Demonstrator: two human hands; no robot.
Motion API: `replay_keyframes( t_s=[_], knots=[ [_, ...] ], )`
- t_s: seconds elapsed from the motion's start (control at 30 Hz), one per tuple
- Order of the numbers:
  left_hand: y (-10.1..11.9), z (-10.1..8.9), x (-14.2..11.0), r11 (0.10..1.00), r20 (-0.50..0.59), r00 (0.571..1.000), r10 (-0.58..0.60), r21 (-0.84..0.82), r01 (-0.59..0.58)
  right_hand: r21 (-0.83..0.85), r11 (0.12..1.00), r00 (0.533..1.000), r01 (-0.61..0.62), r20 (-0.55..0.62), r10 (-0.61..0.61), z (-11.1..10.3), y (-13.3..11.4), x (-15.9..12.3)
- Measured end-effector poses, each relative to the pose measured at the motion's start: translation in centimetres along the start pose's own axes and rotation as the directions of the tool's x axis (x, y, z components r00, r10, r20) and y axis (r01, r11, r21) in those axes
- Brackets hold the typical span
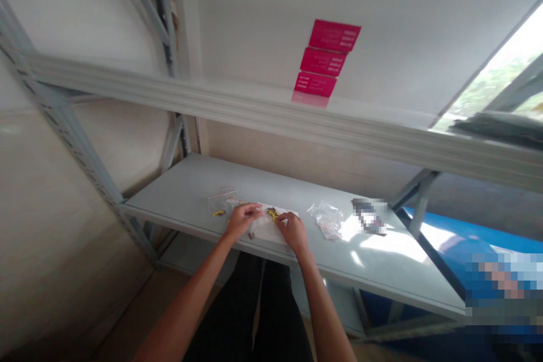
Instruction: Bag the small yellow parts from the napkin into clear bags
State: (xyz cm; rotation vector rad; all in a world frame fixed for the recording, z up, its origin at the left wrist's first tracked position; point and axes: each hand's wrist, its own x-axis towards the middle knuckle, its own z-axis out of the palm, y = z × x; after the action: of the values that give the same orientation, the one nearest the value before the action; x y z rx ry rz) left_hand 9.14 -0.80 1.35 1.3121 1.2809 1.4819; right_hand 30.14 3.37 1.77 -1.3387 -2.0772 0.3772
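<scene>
Both my hands rest on a grey metal shelf [182,186] in front of me. My left hand [241,219] has its fingers curled in a pinch over a white sheet [267,230] that carries several small yellow pieces [272,214]. My right hand [292,232] lies on the same sheet just right of the yellow pieces, fingers bent and pinched near them. What sits between the fingers of either hand is too small to name. A small clear bag [221,199] with a yellow piece [218,213] beside it lies left of my left hand.
A crumpled clear plastic bag [327,219] lies right of my right hand, and a blurred dark item [369,216] beyond it. An upper shelf beam [271,116] crosses overhead. Pink labels [324,59] hang on the wall. A window [504,76] is at right, blue sheeting [449,243] below.
</scene>
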Motion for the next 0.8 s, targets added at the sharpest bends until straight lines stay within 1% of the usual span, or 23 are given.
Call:
replay_keyframes(
  t_s=[0.1, 0.23, 0.43, 0.53, 0.67, 0.73, 0.8],
  knots=[
    [-0.1, -0.1, 0.0, 1.0, 0.009, 1.0, 0.012, 0.027, -0.012, 0.036, 0.999, 0.999, 0.033, 0.003, -0.033, 0.0, 0.0, 0.2],
    [0.0, -0.1, -0.1, 0.998, 0.006, 1.0, 0.015, 0.058, -0.016, 0.098, 0.993, 0.998, 0.061, 0.013, -0.062, 0.0, 0.8, 0.2],
    [0.4, 0.1, -0.2, 0.996, 0.001, 1.0, 0.012, 0.083, -0.012, 0.138, 0.99, 0.999, 0.037, 0.027, -0.042, -0.2, 1.2, -0.1],
    [0.7, 0.1, -0.3, 0.994, -0.003, 1.0, 0.012, 0.109, -0.012, 0.189, 0.981, 0.999, 0.046, -0.014, -0.044, -0.5, 0.7, -0.1],
    [0.7, 0.1, -0.3, 0.99, 0.009, 1.0, 0.022, 0.142, -0.023, 0.349, 0.936, 0.995, 0.054, -0.098, -0.021, -1.2, -0.5, -0.1],
    [0.6, 0.1, -0.3, 0.988, 0.037, 0.999, 0.028, 0.149, -0.034, 0.441, 0.896, 0.995, 0.049, -0.097, -0.006, -1.5, -1.2, 0.0],
    [0.5, 0.0, -0.3, 0.987, 0.08, 0.996, 0.042, 0.151, -0.054, 0.505, 0.861, 0.997, 0.052, -0.069, -0.019, -1.6, -2.0, 0.1]
  ],
)
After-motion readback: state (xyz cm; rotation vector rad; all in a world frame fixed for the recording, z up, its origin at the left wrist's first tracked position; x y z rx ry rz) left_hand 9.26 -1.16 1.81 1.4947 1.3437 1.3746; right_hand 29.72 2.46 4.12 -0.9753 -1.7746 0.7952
